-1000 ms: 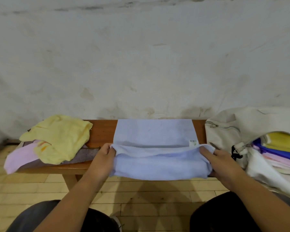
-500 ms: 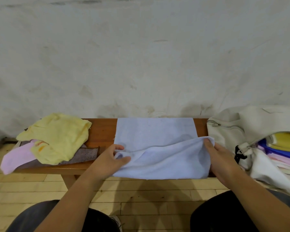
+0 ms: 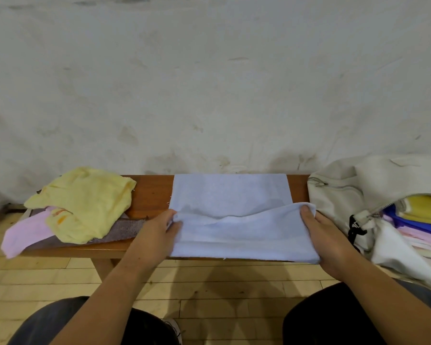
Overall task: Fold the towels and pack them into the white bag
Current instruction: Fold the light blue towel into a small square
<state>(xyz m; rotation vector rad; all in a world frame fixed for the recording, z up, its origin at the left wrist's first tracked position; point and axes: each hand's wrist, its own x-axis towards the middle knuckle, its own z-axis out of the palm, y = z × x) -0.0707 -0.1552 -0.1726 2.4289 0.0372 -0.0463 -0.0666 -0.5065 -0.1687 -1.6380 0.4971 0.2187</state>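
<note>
The white fabric bag (image 3: 339,195) at the right end of the brown wooden bench (image 3: 152,195) is cut off by the picture's right edge, so its full shape cannot be made out. Its open mouth shows only the edges of a stack of folded towels (image 3: 418,220) in yellow, blue and pink; the rest of the stack is hidden inside. At the bench's left end, a crumpled pale yellow towel (image 3: 85,202) covers most of a grey-purple towel (image 3: 125,227) and part of a pink towel (image 3: 28,232), which hangs over the near edge.

The pale blue terry towel (image 3: 230,192) lies spread across the middle of the bench, between that pile and the bag. Its near part is doubled back over itself and lifted in a shallow sagging flap. It hides the bench's near edge there.

The left hand (image 3: 157,230) pinches the flap's left corner, with the knuckles facing the camera and the fingertips lost in the cloth. The right hand (image 3: 326,235) grips the right corner just beside the bag, thumb on top of the cloth and fingers tucked out of sight beneath it. Both forearms reach forward from the bottom of the picture, over dark-trousered knees and a pale wooden plank floor (image 3: 209,277).
</note>
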